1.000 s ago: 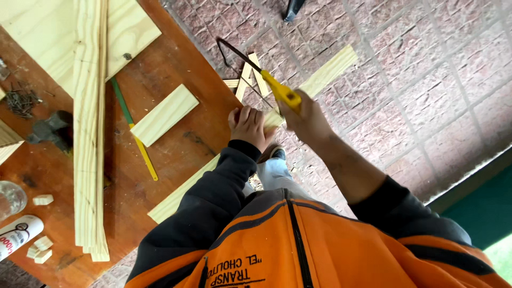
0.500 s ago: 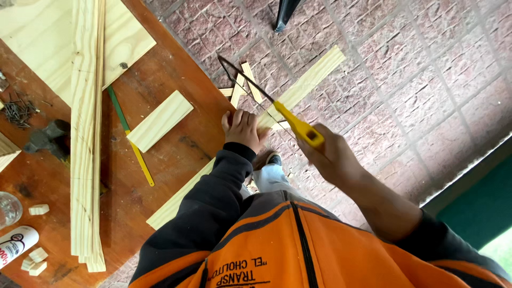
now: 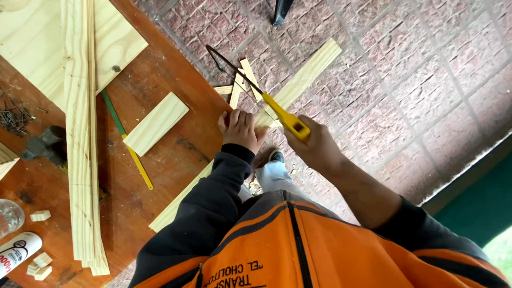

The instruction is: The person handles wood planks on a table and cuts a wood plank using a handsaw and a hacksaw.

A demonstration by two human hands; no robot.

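Observation:
A long pale wooden strip [image 3: 306,74] lies across the table's edge and juts out over the brick floor. My left hand [image 3: 240,128] presses flat on the strip right at the table's edge. A hacksaw [image 3: 250,85] with a black frame and yellow handle is gripped in my right hand [image 3: 314,146], its blade crossing the strip just beyond my left fingers. The blade's contact with the wood is partly hidden by the hand.
The reddish table [image 3: 160,160] carries a short plank [image 3: 156,122], long stacked strips [image 3: 80,133], a wide board [image 3: 32,37], a green and yellow pencil-like stick [image 3: 128,141], nails [image 3: 15,117], small wood blocks [image 3: 40,216] and a glue bottle [image 3: 18,250]. Offcuts [image 3: 237,88] lie on the brick floor [image 3: 416,80].
My right hand has drawn the saw back toward me along the cut. The left hand has stayed pressed on the strip. The view has shifted slightly.

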